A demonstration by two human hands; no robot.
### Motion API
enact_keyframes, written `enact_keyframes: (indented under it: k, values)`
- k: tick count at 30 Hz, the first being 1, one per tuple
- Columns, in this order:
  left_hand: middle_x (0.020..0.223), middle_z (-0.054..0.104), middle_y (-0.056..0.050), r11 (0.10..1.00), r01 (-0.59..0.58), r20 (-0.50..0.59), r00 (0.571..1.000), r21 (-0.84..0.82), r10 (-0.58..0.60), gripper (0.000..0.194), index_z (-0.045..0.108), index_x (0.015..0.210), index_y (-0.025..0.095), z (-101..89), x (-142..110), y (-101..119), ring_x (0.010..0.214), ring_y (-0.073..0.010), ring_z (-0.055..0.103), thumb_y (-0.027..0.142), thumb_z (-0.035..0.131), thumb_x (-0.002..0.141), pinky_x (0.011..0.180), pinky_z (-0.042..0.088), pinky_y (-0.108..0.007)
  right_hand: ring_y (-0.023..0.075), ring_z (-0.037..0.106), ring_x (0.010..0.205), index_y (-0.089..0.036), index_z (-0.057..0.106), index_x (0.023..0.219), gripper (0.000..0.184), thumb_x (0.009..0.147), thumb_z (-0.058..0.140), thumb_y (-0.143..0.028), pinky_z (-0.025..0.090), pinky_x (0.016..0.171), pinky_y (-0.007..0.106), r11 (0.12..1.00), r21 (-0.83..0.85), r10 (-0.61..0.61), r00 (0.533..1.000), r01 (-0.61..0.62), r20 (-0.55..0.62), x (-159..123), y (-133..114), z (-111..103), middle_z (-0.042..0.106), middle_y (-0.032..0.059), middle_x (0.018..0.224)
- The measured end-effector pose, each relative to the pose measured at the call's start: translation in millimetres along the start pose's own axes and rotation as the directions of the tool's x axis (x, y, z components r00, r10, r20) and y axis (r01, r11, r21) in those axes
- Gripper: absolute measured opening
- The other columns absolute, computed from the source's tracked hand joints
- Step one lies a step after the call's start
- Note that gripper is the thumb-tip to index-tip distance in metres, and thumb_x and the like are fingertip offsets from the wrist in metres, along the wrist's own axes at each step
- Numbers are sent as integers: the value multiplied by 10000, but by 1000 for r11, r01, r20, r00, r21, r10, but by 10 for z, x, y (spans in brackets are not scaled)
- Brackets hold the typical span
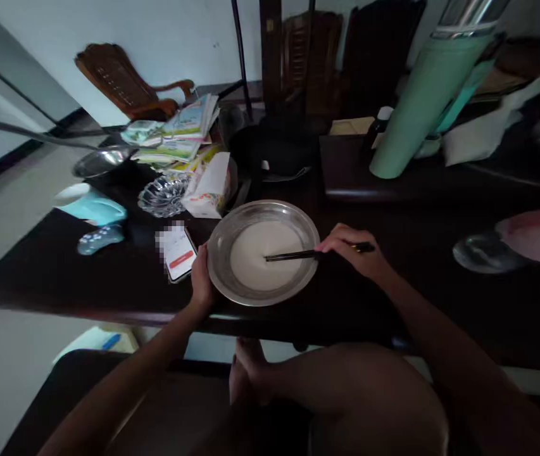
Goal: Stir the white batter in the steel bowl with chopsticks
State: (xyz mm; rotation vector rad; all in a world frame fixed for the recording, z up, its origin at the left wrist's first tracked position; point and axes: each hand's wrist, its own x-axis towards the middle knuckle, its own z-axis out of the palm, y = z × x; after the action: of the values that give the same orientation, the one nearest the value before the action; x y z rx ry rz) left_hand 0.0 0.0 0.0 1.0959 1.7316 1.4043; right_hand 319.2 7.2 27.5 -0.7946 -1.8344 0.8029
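A wide metal bowl (pixel 219 244) stands on the dark table and holds a pale, milky liquid (pixel 270 240). My left hand (pixel 201 278) grips the bowl's left rim, its fingers partly hidden by the side of the bowl. From the right, my right hand (pixel 348 246) is closed around a pair of dark chopsticks (pixel 293 255). Their tips dip into the liquid near the bowl's middle.
Left of the bowl lie a lit phone (pixel 178 253), a light blue mug (pixel 90 204), a glass dish (pixel 163 196) and a tissue pack (pixel 210 190). Magazines (pixel 184 133) are piled behind. A tall green flask (pixel 426 101) stands back right; a clear-and-pink item (pixel 530 237) lies far right.
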Motion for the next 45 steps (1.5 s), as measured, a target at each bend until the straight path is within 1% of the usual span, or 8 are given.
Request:
enact_keyframes:
  k: [8,13,18,24,29,34,39,45]
  values:
    - [1045,724,-61,990,-91,27,996,104,88,471,709,1063,178,-70,40,-101,1015,-241,633,462,347,964,1004,462,-372,192,668,766,-257,732,742,296,965,545,-309,512,753,374,994,-22,100,983,-105,-154,6,-63,-38,770,16,795]
    - [1039,721,-66,995,-74,14,997,69,73,446,714,1032,190,-86,63,-124,1007,-248,640,462,367,964,1000,475,-392,206,653,850,-269,757,836,142,909,635,-273,511,799,386,998,-70,3,1000,-3,4,13,-63,18,787,18,920]
    - [1028,720,-67,990,-107,22,994,93,106,438,722,1014,203,-89,71,-139,1009,-259,638,472,381,958,1002,470,-401,198,666,795,-259,747,770,265,954,561,-300,508,779,386,996,-67,55,992,-63,-117,10,-65,-20,779,19,829]
    - [1042,718,-66,992,-103,35,994,70,101,502,711,1043,203,-97,96,-188,1017,-257,631,570,386,933,1001,461,-384,207,657,859,-281,760,831,148,909,633,-281,507,805,396,995,-99,-15,1000,16,4,14,-57,8,789,7,926]
    - [1068,712,-78,993,-95,41,995,66,92,553,706,1061,187,-101,87,-188,1040,-264,625,609,380,916,1019,444,-394,202,662,773,-259,740,750,286,958,549,-302,507,765,396,995,-83,44,988,-56,-150,7,-61,-11,780,19,817]
    - [1110,706,-71,994,-84,30,996,75,82,472,707,1064,198,-108,66,-161,1085,-265,614,512,373,951,1048,431,-402,205,666,818,-268,755,820,192,930,598,-281,511,777,389,996,-89,-25,1000,23,-19,11,-69,17,790,18,891]
    - [1091,705,-72,989,-94,31,995,111,92,454,700,1067,186,-104,47,-132,1072,-254,615,448,342,971,1043,436,-393,198,675,788,-260,739,764,268,957,558,-304,505,774,385,996,-73,44,990,-54,-135,12,-77,-7,781,19,834]
    - [1074,706,-63,987,-99,35,995,123,95,457,687,1075,193,-108,63,-149,1048,-241,617,458,330,966,1031,435,-373,207,670,867,-273,757,830,170,921,615,-298,511,815,397,996,-84,-2,1000,2,8,13,-76,24,789,16,935]
